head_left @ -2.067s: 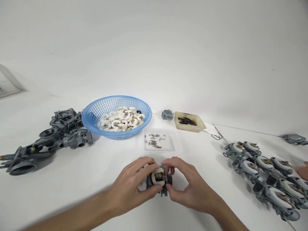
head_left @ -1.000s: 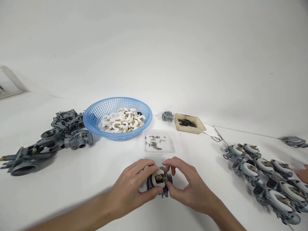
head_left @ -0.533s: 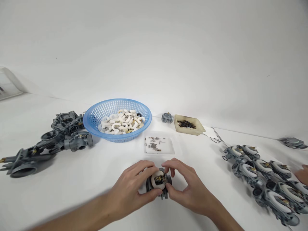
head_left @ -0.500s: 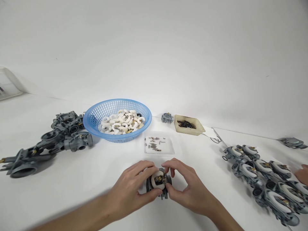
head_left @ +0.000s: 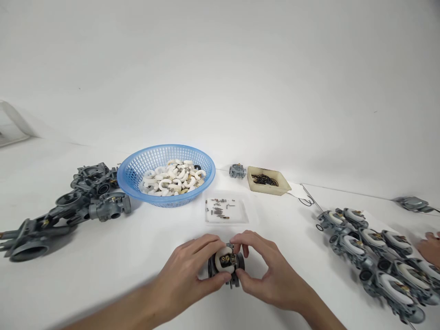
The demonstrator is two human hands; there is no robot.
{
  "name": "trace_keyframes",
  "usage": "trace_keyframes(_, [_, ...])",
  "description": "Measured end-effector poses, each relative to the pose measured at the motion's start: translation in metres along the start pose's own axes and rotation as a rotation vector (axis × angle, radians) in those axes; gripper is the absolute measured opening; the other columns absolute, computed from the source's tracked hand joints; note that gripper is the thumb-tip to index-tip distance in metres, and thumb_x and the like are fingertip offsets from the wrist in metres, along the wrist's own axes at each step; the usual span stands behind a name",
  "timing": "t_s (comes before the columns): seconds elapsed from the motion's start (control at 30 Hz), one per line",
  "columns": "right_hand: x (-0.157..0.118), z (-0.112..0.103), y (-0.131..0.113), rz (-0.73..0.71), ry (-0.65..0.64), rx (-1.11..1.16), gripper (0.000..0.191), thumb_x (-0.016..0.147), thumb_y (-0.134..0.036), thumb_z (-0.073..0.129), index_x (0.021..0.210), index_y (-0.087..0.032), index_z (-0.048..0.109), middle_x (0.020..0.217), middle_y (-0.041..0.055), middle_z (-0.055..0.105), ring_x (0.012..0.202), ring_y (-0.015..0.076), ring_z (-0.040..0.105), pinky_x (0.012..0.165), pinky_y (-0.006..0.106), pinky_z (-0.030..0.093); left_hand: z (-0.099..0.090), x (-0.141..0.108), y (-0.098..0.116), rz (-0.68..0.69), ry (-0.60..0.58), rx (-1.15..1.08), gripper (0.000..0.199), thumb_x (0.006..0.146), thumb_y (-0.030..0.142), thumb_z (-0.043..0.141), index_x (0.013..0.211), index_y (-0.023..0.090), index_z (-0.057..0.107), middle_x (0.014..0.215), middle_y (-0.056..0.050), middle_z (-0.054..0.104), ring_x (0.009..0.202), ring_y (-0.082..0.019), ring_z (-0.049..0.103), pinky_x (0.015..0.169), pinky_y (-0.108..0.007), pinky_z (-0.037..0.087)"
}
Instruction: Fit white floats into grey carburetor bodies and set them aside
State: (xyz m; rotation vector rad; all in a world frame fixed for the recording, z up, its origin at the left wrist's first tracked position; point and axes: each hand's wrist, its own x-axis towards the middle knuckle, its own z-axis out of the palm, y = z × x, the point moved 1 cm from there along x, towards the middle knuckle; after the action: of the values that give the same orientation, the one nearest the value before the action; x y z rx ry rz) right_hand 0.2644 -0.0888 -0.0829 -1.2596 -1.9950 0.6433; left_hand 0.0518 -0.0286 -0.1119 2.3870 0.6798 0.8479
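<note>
A grey metal carburetor [head_left: 241, 262] rests on the white table in front of me, its open underside facing up. A white ring-shaped float [head_left: 219, 262] sits on it, around brass jets. From the left, my left hand [head_left: 189, 268] grips the carburetor, with fingertips and thumb pressed on the float. My right hand [head_left: 270, 266] holds the opposite side between thumb and fingers, close to the float's hinge end. Any small pin at the hinge is too small to make out. Beyond my hands lies a clear shallow tray [head_left: 244, 211] of tiny pins and brass parts.
A blue basket [head_left: 130, 183] holds many white floats. Carburetors [head_left: 112, 206] are piled at left; others with floats [head_left: 392, 286] stand in rows at right. A cream tray [head_left: 271, 188] of black rings and one carburetor [head_left: 237, 171] sit behind. Another person's hand [head_left: 429, 250] is far right.
Both hands keep their hold on the carburetor, with only slight finger shifts. The view has tilted slightly. At the far right, the other person's hand shows a little more.
</note>
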Motion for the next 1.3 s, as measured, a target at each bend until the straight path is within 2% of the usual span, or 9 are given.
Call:
trace_keyframes(0.23, [0.001, 0.000, 0.000, -0.002, 0.036, 0.005, 0.051, 0.080, -0.008, 0.058, 0.126, -0.029, 0.053, 0.100, -0.0002, 0.062, 0.087, 0.0157, 0.054, 0.085, 0.031, 0.050, -0.002, 0.001, -0.001, 0.065, 0.004, -0.046, 0.029, 0.096, 0.033, 0.064, 0.123, 0.025, 0.059, 0.118, -0.006, 0.068, 0.102, -0.021, 0.069, 0.088, -0.030, 0.058])
trace_keyframes(0.6, [0.001, 0.001, 0.001, -0.011, 0.034, -0.035, 0.050, 0.080, -0.008, 0.059, 0.125, -0.028, 0.054, 0.101, 0.0010, 0.062, 0.087, 0.0165, 0.055, 0.087, 0.034, 0.053, 0.000, -0.001, -0.002, 0.016, -0.017, -0.047, 0.027, 0.096, 0.034, 0.063, 0.122, 0.026, 0.059, 0.118, -0.006, 0.068, 0.103, -0.022, 0.068, 0.086, -0.031, 0.058])
trace_keyframes(0.73, [0.003, 0.000, -0.001, -0.031, 0.053, -0.035, 0.054, 0.079, -0.008, 0.061, 0.127, -0.030, 0.054, 0.099, 0.0023, 0.064, 0.084, 0.0190, 0.057, 0.084, 0.039, 0.057, 0.000, -0.002, -0.002, 0.032, -0.008, -0.034, 0.027, 0.097, 0.035, 0.062, 0.122, 0.026, 0.059, 0.118, -0.007, 0.068, 0.102, -0.022, 0.068, 0.086, -0.031, 0.058])
trace_keyframes(0.9, [0.007, -0.009, -0.010, -0.033, 0.021, -0.016, 0.056, 0.084, -0.004, 0.058, 0.130, -0.036, 0.056, 0.097, 0.0068, 0.068, 0.084, 0.0237, 0.065, 0.079, 0.043, 0.061, 0.000, -0.001, -0.002, 0.023, -0.015, -0.032, 0.028, 0.095, 0.033, 0.065, 0.122, 0.027, 0.058, 0.118, -0.005, 0.068, 0.101, -0.021, 0.068, 0.088, -0.031, 0.058])
trace_keyframes(1.07, [0.008, -0.012, -0.012, -0.021, 0.045, -0.002, 0.057, 0.083, -0.004, 0.059, 0.128, -0.038, 0.060, 0.094, 0.0053, 0.070, 0.082, 0.0241, 0.068, 0.077, 0.043, 0.062, 0.002, -0.001, -0.003, 0.026, -0.004, -0.027, 0.029, 0.095, 0.032, 0.064, 0.123, 0.026, 0.057, 0.119, -0.007, 0.067, 0.102, -0.022, 0.068, 0.089, -0.032, 0.058])
trace_keyframes(1.3, [0.009, -0.014, -0.017, -0.064, 0.104, -0.001, 0.063, 0.075, 0.000, 0.062, 0.127, -0.037, 0.062, 0.112, 0.0087, 0.067, 0.094, 0.0266, 0.070, 0.082, 0.042, 0.064, 0.000, -0.002, -0.001, -0.001, -0.032, -0.049, 0.030, 0.097, 0.031, 0.062, 0.126, 0.027, 0.056, 0.123, -0.006, 0.065, 0.108, -0.022, 0.067, 0.090, -0.032, 0.057])
